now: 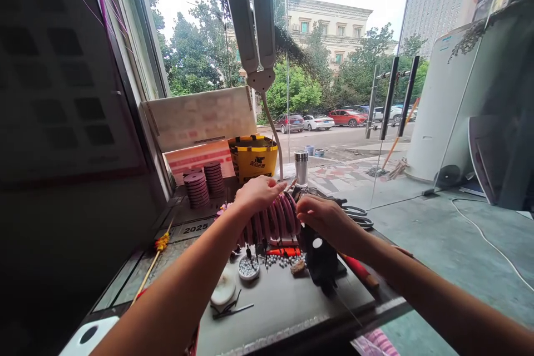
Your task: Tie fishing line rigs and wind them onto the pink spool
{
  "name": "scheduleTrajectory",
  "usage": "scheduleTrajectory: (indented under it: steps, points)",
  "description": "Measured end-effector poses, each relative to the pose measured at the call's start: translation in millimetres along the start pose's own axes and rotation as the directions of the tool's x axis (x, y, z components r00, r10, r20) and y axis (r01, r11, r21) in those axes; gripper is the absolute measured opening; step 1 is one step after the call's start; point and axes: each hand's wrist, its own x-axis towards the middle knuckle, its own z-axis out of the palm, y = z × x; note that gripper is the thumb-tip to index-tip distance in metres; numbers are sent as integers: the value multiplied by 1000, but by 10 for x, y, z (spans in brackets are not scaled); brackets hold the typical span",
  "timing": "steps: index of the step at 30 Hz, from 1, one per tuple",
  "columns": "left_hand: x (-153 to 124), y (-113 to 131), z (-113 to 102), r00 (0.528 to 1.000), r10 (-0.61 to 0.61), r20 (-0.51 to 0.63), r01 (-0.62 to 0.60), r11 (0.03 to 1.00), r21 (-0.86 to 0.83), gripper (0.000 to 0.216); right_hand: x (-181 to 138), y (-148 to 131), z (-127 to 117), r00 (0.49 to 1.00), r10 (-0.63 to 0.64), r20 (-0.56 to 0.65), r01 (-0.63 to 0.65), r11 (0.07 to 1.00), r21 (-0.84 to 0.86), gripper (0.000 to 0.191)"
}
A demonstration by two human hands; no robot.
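Observation:
My left hand [259,191] rests over the top of a row of pink discs [271,221], which look like line spools set side by side. Its visible fingers stretch to the right; the others are hidden behind the hand. At the row's right end, my right hand [317,212] has its fingers curled together against the last disc, and what they pinch is too small to make out. Beneath that hand stands a black holder [321,264]. Dark strands hang from the discs above a white dish [249,268] of silvery beads.
Loose beads [287,261] and a white round lid-like piece [223,289] lie on the table. Stacked dark pink discs [196,190], a yellow bucket [254,158] and a steel tumbler [301,168] stand behind. A red-handled tool [359,271] lies right; a lamp arm [261,80] hangs overhead.

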Motion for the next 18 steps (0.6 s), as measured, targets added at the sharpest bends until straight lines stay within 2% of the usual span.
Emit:
scheduleTrajectory:
  steps: [7, 10, 12, 13, 14, 15, 16, 18]
  points:
    - [13, -28, 36, 1000, 21, -3, -20, 1000, 11, 47, -9, 72, 24, 996, 48, -71, -39, 990, 135, 16]
    - [-3, -24, 36, 999, 51, -4, -51, 998, 26, 44, -106, -48, 110, 977, 56, -206, -49, 998, 42, 15]
    - [-36, -13, 15, 996, 90, 2, -90, 995, 46, 42, -242, -183, 282, 968, 49, -244, -65, 996, -61, 16]
    - [-61, -6, -3, 993, 114, 10, -114, 992, 59, 42, -319, -247, 403, 982, 54, -181, -73, 992, -99, 18]
    - [-91, 1, -23, 990, 140, 21, -141, 987, 75, 43, -390, -299, 537, 995, 95, -22, -98, 983, -156, 18]
    - [-125, 6, -44, 986, 166, 33, -169, 981, 92, 44, -447, -331, 676, 972, 178, 152, -139, 962, -234, 15]
    - [-160, 9, -63, 981, 189, 46, -193, 975, 107, 46, -485, -342, 809, 916, 286, 280, -193, 929, -317, 17]
    - [-229, 5, -87, 973, 225, 61, -231, 964, 129, 45, -490, -303, 1024, 818, 441, 369, -255, 853, -455, 27]
